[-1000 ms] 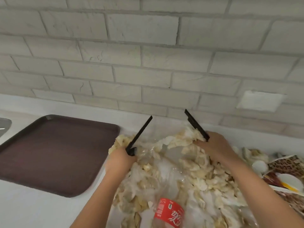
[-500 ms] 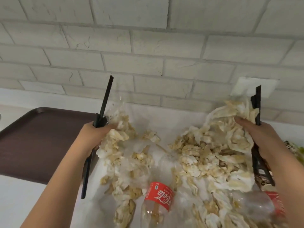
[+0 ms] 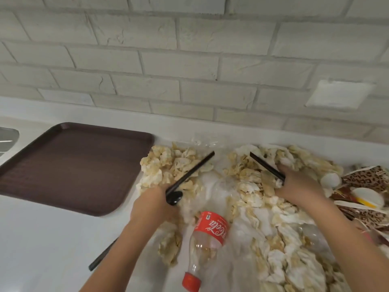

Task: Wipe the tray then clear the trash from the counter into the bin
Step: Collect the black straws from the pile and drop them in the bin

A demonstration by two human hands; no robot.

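Observation:
A heap of crumpled, stained paper napkins (image 3: 263, 199) mixed with clear plastic covers the white counter (image 3: 42, 239). An empty cola bottle (image 3: 207, 239) with a red label and cap lies in the middle of it. My left hand (image 3: 154, 205) grips a long black rod (image 3: 189, 173) at the heap's left side. My right hand (image 3: 299, 186) grips a second black rod (image 3: 266, 166) at the heap's right side, its fingers pressed into the napkins. The brown tray (image 3: 69, 165) lies bare to the left of the heap.
Leopard-print paper plates (image 3: 370, 178) with white plastic spoons (image 3: 366, 197) lie at the right edge. A steel sink rim (image 3: 7, 135) shows at far left. A white brick wall with a blank cover plate (image 3: 339, 94) backs the counter.
Both hands came down from a raised position back onto the heap. The napkins they had lifted and spread apart now lie flat on the counter again.

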